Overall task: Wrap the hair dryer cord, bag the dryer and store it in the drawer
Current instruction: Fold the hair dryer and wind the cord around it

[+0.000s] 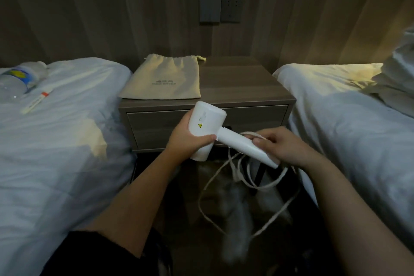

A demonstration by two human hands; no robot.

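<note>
White dryer (208,123), one cord (246,184), one bag (165,80)

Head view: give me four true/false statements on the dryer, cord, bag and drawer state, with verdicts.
1. The left hand grips the hair dryer by its head. True.
2. The cord is fully wrapped. False: it hangs in loose loops below the handle.
3. The hair dryer sits inside the bag. False: the bag lies flat on the nightstand, and the hair dryer is held in front of it.
4. The drawer is shut. True.
</note>
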